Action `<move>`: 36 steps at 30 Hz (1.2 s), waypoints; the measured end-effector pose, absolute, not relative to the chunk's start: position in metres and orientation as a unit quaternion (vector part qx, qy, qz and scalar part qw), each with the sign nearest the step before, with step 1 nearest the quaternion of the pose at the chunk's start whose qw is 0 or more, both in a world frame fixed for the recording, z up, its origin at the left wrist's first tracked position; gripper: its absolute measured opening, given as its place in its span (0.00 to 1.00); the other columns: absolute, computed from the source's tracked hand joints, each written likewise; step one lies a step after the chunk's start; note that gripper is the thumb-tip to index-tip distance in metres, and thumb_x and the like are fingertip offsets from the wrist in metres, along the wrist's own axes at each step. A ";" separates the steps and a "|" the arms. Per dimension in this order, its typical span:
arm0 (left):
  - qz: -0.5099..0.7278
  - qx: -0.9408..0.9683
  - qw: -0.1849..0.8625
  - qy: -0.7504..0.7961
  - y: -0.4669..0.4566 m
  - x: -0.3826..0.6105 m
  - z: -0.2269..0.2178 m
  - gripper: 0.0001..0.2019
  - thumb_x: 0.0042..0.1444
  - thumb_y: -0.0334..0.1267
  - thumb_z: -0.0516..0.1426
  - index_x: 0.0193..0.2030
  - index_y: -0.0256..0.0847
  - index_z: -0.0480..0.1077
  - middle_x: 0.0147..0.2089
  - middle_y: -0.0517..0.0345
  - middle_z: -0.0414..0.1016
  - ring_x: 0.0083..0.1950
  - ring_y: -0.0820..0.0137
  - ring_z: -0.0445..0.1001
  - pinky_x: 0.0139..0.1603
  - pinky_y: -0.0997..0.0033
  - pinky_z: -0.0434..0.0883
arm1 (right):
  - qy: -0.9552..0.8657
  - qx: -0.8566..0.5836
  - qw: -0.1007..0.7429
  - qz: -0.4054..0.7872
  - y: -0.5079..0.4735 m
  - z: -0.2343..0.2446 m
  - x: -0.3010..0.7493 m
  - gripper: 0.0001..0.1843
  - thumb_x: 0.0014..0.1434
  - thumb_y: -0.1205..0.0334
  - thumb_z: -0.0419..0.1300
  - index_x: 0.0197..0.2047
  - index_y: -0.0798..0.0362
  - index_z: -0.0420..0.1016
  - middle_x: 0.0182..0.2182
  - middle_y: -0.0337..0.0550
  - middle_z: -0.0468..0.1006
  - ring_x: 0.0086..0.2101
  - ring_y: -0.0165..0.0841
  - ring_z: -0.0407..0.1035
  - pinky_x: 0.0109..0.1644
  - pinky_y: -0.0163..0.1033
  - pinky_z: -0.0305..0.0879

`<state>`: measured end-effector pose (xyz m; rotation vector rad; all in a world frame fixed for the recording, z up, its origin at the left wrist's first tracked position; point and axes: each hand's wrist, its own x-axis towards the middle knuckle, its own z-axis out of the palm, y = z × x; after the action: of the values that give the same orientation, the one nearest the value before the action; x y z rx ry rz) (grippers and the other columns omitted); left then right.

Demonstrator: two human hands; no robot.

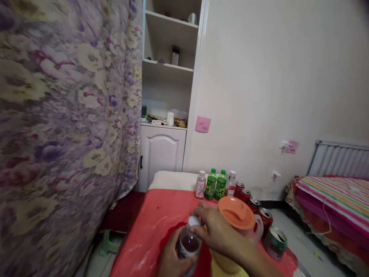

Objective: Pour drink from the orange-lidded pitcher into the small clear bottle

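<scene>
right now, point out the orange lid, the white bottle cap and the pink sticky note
orange lid (pixel 235 212), head view, middle of its top
white bottle cap (pixel 193 221), head view, its top
pink sticky note (pixel 202 124), head view, its centre

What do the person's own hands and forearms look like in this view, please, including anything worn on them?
Both are bare. The left hand and right hand show no gloves, rings or markings, and the right forearm shows no sleeve or watch as far as the frame's edge. Little of the left wrist is visible.

Floral curtain (pixel 63 115), green bottles (pixel 216 184), cans (pixel 253 207)
</scene>
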<state>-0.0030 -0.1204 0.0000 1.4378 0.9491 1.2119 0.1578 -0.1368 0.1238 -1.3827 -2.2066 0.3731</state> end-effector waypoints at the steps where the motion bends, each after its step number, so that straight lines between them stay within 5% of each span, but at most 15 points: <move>1: 0.498 0.594 0.496 0.391 -0.122 -0.003 0.001 0.31 0.37 0.33 0.64 0.53 0.38 0.68 0.50 0.46 0.81 0.51 0.53 0.78 0.52 0.59 0.73 | -0.808 -0.517 0.252 0.125 -0.137 0.123 0.157 0.11 0.55 0.62 0.62 0.43 0.51 0.76 0.40 0.43 0.74 0.39 0.37 0.71 0.42 0.39 0.61; 7: 0.506 0.584 0.497 0.395 -0.123 -0.002 0.005 0.29 0.37 0.32 0.63 0.51 0.39 0.70 0.50 0.47 0.82 0.51 0.54 0.79 0.53 0.59 0.73 | -0.793 -0.546 0.255 0.088 -0.135 0.119 0.155 0.16 0.54 0.51 0.66 0.41 0.52 0.75 0.38 0.42 0.76 0.36 0.36 0.70 0.36 0.39 0.55; 20: 0.519 0.588 0.475 0.398 -0.124 -0.003 0.005 0.28 0.36 0.32 0.64 0.50 0.38 0.71 0.50 0.48 0.83 0.50 0.54 0.80 0.52 0.61 0.75 | -0.788 -0.558 0.244 0.088 -0.136 0.121 0.150 0.13 0.55 0.54 0.64 0.41 0.52 0.75 0.39 0.43 0.77 0.36 0.36 0.70 0.37 0.39 0.55; 27: 0.508 0.591 0.483 0.399 -0.124 -0.004 0.006 0.28 0.39 0.33 0.64 0.52 0.38 0.69 0.50 0.47 0.82 0.50 0.55 0.80 0.51 0.61 0.74 | -0.800 -0.537 0.233 0.131 -0.136 0.126 0.150 0.25 0.47 0.55 0.68 0.50 0.49 0.74 0.43 0.44 0.76 0.39 0.38 0.72 0.36 0.39 0.56; 36: 0.526 0.572 0.492 0.391 -0.125 -0.005 0.008 0.30 0.39 0.32 0.66 0.53 0.37 0.69 0.53 0.44 0.81 0.55 0.54 0.78 0.56 0.62 0.74 | -0.834 -0.512 0.184 0.085 -0.129 0.135 0.149 0.11 0.48 0.59 0.60 0.37 0.50 0.74 0.37 0.43 0.76 0.33 0.35 0.71 0.32 0.37 0.55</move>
<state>-0.0046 -0.1250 0.0079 1.3890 0.9495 1.2761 0.1487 -0.1285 0.1353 -1.4442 -2.3520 0.2403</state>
